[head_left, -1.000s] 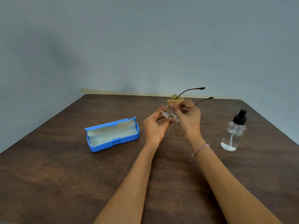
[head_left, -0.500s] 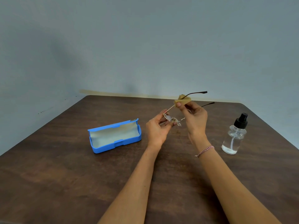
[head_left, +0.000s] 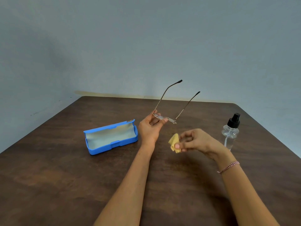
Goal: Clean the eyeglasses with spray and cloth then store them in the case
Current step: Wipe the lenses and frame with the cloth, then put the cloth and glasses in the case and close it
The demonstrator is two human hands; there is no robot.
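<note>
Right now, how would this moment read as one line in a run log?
left hand: holds eyeglasses, temples unfolded | right hand: pinches cloth | case: open on table | spray bottle: standing

Case (head_left: 110, 137) left on table (head_left: 48, 185); eyeglasses (head_left: 169, 108) centre above; cloth (head_left: 174, 142) nearer; bottle (head_left: 230, 132) right.

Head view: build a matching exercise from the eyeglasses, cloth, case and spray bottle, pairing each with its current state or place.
Things:
1. eyeglasses
2. cloth
3. case
4. spray bottle

States:
A. stands upright on the table
B. lies open on the table
C. pinched by the right hand
D. held up by the left hand, temples unfolded

Pairs: 1-D, 2-C, 3-B, 4-A
</note>
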